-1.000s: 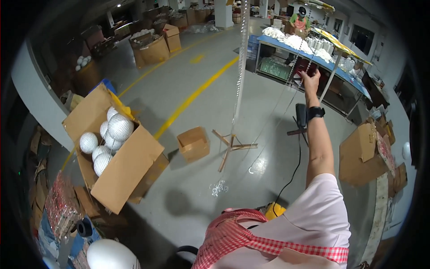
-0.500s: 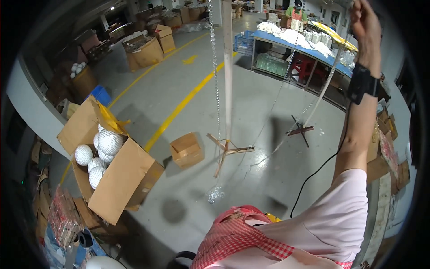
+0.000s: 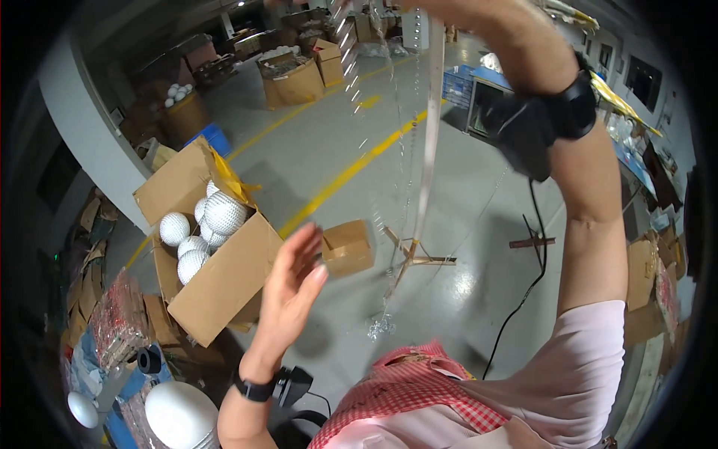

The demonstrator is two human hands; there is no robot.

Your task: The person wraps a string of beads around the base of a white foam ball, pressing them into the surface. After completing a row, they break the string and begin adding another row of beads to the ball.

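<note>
Reaching up w/ both arms, the person works at a hanging clear strip (image 3: 431,127), a long pale see-through band that drops from above the top edge down toward a wooden cross stand (image 3: 413,258) on the grey floor (image 3: 456,217). Left hand (image 3: 293,288) is open wide, fingers spread & slightly curled, palm turned toward the strip, holding nothing; it hovers near the strip's lower part but apart from it. A black wrist device sits on that wrist. Right hand (image 3: 441,9) is raised at the very top of the frame, mostly cut off, right by the strip's upper end; can't tell if it grips the strip or how the fingers stand. That forearm also carries a black strap w/ a dark unit.

Thin bead strings (image 3: 351,56) hang just left of the strip, glinting; a small shiny heap (image 3: 380,326) lies on the floor below the strip's lower end. Small shut cardboard box (image 3: 346,247) sits just left of the stand. Further left of the strip, a big open carton (image 3: 224,277) holds white textured balls (image 3: 224,213). A yellow floor line (image 3: 351,172) runs diagonally behind the strip. Right of the strip, a black cable (image 3: 523,299) trails over the floor past a second, darker cross stand (image 3: 532,241).
</note>
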